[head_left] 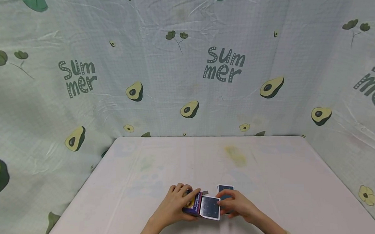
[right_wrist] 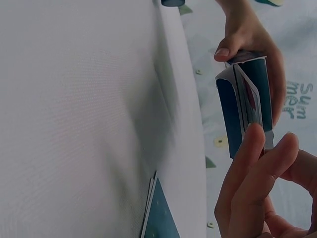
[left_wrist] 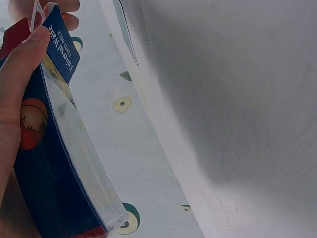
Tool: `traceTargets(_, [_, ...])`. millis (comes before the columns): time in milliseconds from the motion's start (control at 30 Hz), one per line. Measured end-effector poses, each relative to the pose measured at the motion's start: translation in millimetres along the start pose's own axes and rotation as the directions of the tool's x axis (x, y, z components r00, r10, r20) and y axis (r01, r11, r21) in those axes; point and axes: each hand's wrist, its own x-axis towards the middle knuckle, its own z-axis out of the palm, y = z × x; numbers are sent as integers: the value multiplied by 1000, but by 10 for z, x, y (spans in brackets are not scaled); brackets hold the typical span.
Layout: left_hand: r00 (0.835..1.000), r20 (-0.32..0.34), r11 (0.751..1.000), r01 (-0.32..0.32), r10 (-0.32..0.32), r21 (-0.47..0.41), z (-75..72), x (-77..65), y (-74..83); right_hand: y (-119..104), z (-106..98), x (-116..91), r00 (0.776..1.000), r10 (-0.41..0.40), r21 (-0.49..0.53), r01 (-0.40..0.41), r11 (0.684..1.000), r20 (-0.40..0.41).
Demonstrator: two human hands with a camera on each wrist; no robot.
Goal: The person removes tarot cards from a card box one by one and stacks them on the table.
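Note:
In the head view my left hand (head_left: 175, 204) grips a purple-blue tarot card box (head_left: 190, 209) near the table's front. Its flap (left_wrist: 63, 47) reads "Universal Waite Tarot Deck" in the left wrist view. A dark blue card (head_left: 209, 208) with a pale border sticks out of the box's open right end. My right hand (head_left: 238, 205) pinches at that card's right edge; the fingertips partly hide the contact. In the right wrist view, several card edges (right_wrist: 246, 91) show in the box mouth. Under and behind my right hand, a small stack of blue-backed cards (head_left: 226, 188) lies on the table.
The white table (head_left: 180, 158) has a faint yellow stain toward the back. A pale fabric backdrop (head_left: 164, 68) printed with avocados and "summer" rises behind the table and along both sides.

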Motion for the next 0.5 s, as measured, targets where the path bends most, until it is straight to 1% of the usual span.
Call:
traceTargets(200, [1000, 22, 1000, 19, -19, -20, 6, 11, 9, 18, -39, -14, 999, 29, -15, -29, 999, -17])
traceTargets(367, [998, 56, 999, 36, -34, -32, 9, 29, 21, 34, -78, -38, 1000, 26, -17, -26, 1000, -16])
traceTargets(500, [997, 65, 999, 35, -33, -28, 14, 36, 24, 66, -109, -72, 999, 30, -25, -31, 999, -33])
